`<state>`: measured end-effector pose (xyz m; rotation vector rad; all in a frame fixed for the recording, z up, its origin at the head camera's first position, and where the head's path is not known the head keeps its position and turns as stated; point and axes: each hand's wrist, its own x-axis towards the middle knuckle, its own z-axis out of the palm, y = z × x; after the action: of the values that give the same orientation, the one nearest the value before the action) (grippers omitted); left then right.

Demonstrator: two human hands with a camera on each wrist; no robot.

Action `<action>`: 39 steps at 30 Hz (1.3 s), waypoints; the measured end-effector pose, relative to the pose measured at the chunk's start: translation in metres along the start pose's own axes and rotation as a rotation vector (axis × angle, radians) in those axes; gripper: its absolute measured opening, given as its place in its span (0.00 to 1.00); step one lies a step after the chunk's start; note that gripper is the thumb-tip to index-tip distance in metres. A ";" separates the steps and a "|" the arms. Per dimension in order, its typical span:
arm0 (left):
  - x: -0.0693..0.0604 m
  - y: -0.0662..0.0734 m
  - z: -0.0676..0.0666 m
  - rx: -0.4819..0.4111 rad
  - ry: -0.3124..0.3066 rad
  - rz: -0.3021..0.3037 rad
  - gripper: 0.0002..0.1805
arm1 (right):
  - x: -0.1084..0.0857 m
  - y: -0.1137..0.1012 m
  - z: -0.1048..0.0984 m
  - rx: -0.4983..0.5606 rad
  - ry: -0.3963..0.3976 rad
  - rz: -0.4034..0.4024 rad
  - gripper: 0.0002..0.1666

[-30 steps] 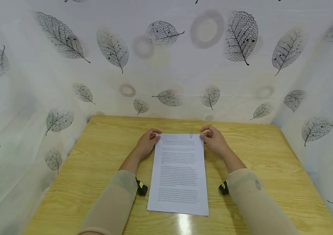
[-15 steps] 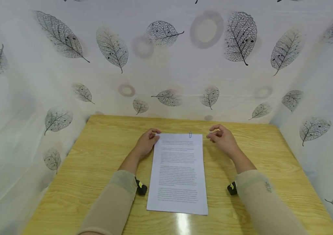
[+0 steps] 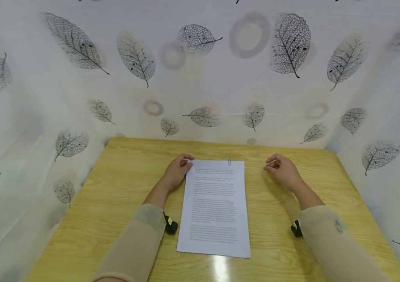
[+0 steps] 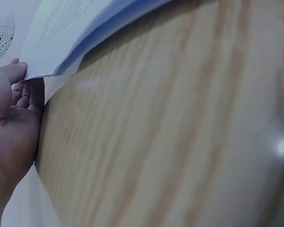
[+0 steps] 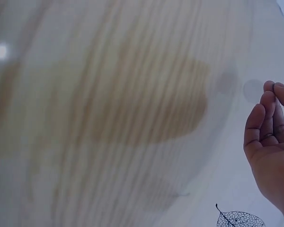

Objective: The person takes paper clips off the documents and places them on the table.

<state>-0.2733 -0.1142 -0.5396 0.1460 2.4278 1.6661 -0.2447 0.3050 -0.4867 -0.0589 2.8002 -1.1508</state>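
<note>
A stack of printed paper (image 3: 214, 211) lies on the wooden table, with one paper clip (image 3: 229, 161) on its top edge, right of centre. My left hand (image 3: 176, 171) pinches the stack's top left corner; in the left wrist view the thumb lies over the paper (image 4: 61, 38) and the fingers are beneath it. Right of the stack and apart from it, my right hand (image 3: 285, 172) is held over the table, thumb and index fingertips together. A tiny pale bit of a second paper clip (image 3: 266, 165) shows between them; most of it is hidden by the fingers.
The wooden table (image 3: 122, 211) extends on both sides of the stack. A white curtain (image 3: 200, 86) with leaf prints encloses the back and sides. Black wrist cameras (image 3: 170, 225) sit at both cuffs.
My right hand has drawn away from the stack's top right corner to the right, carrying the paper clip it pinched there. My left hand stays at the top left corner.
</note>
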 end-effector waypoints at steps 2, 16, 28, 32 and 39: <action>0.000 0.001 0.000 -0.010 0.004 0.000 0.13 | 0.001 0.004 -0.001 -0.042 -0.005 -0.007 0.14; -0.001 0.001 0.001 -0.023 0.006 0.000 0.13 | 0.011 0.022 0.004 -0.258 -0.065 -0.041 0.10; -0.001 0.000 0.001 -0.022 0.002 0.003 0.13 | 0.010 0.021 0.000 -0.287 -0.063 -0.055 0.12; -0.001 0.000 0.001 -0.021 0.004 -0.003 0.13 | 0.012 0.025 -0.001 -0.279 -0.072 -0.053 0.14; -0.001 0.001 0.002 -0.027 0.005 -0.003 0.13 | 0.015 0.028 0.000 -0.271 -0.080 -0.051 0.17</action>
<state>-0.2718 -0.1125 -0.5391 0.1343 2.4070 1.6990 -0.2594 0.3242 -0.5079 -0.1952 2.8771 -0.7520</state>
